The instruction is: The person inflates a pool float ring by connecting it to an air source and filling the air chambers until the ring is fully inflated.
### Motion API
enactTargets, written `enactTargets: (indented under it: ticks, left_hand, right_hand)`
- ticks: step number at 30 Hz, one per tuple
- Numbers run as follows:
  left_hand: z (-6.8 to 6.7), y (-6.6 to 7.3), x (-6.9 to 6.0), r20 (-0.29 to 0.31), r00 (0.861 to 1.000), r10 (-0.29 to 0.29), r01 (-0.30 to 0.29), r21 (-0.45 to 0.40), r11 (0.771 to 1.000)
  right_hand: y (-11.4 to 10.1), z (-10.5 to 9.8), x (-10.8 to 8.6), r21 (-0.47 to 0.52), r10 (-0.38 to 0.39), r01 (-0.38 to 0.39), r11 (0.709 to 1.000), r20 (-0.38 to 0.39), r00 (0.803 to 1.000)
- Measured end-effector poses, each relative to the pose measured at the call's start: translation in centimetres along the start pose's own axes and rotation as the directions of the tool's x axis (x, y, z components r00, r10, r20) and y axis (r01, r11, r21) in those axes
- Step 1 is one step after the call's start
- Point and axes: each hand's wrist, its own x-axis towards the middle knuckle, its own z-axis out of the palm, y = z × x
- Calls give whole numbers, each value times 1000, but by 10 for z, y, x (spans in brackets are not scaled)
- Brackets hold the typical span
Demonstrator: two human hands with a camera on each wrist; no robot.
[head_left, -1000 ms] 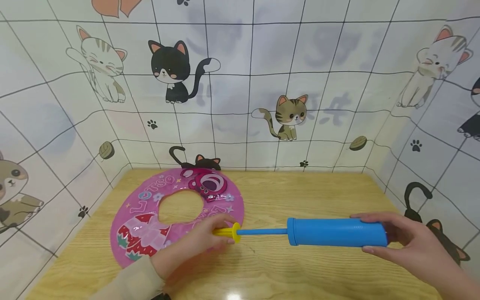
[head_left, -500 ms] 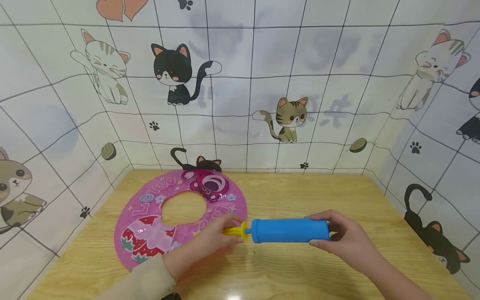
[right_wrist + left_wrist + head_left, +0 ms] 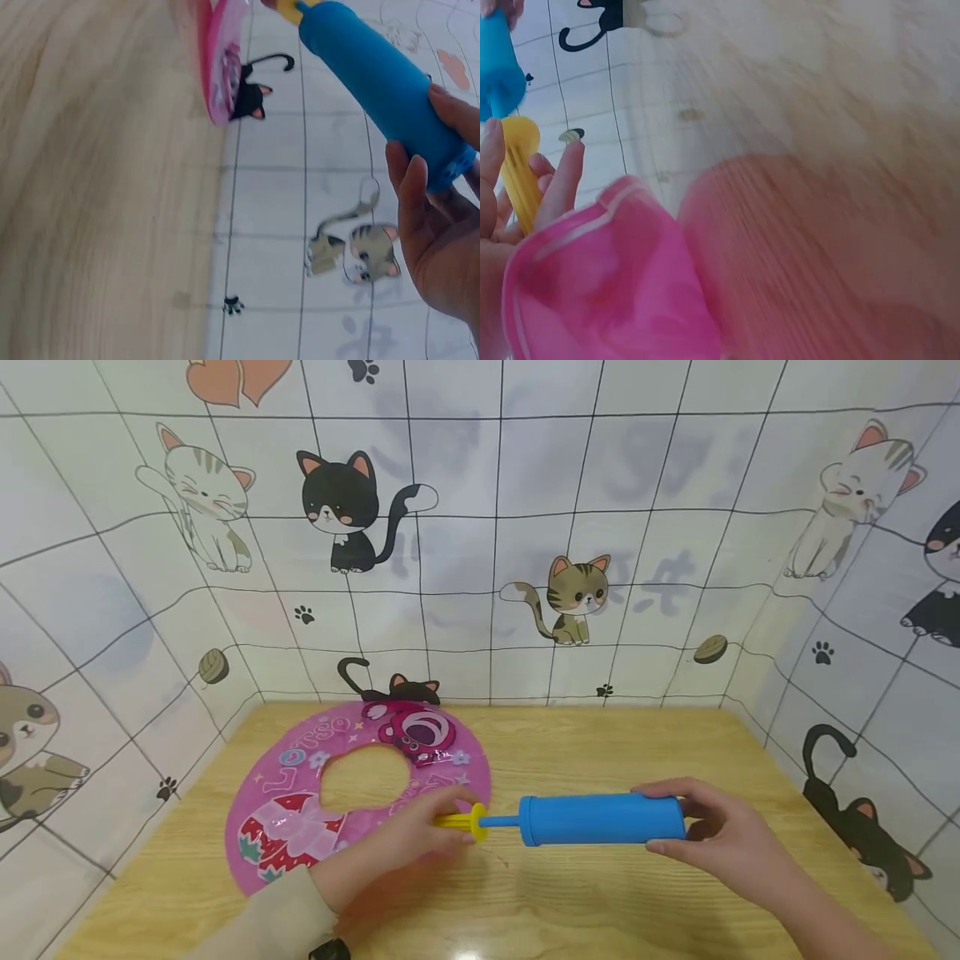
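A blue hand air pump (image 3: 600, 818) is held level above the table, its thin rod partly out of the barrel. My left hand (image 3: 408, 835) grips the yellow handle (image 3: 523, 184) at the rod's end. At the barrel's other end, my right hand (image 3: 723, 839) holds it between thumb and fingers, as the right wrist view also shows. Under and behind the left hand lies a pink swim ring (image 3: 258, 777) with strawberry and bear prints, looking rather flat. The left forearm hides part of its front.
Everything is over a light wood table (image 3: 600, 743). A white wall covering (image 3: 465, 552) with grid lines and cartoon cats stands behind it and on both sides. A dark band (image 3: 330, 949) sits on the left wrist.
The barrel and right hand moved left, sliding over most of the rod, then drew back slightly right, baring a short length of it. The left hand stayed nearly in place on the handle.
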Motion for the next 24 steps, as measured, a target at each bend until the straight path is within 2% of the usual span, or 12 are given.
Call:
enactTargets:
  ticks: [4,8,11,15,17,20,24]
  left_hand:
    - [-7,-7,-5,18,1000,-12,12,2,1000]
    - [-13,-14,-10,28,999,-17,18,-11,1000]
    - [-17,-17,-14,48,999,-17,19,-34,999]
    - [-18,-17,-19,76,996,-50,57,-92,994]
    - [-18,-15,-20,65,995,-71,78,-119,990]
    - [-14,-12,-20,25,996,-91,93,-150,984]
    - [-8,-9,-16,-51,996,-72,66,-106,992]
  right_hand:
    - [8,-22,-8,-16,-45,45,999,18,999]
    - [14,-41,-16,-61,-11,11,998,5,1000]
    - [19,-48,-20,-85,-15,13,996,-13,1000]
    - [24,-45,-20,-33,-24,23,999,-15,1000]
    - [25,-39,-16,11,16,-16,1000,-10,1000]
    - [26,-28,-7,81,94,-95,992,16,995]
    - [22,-7,6,152,158,-161,975,35,987]
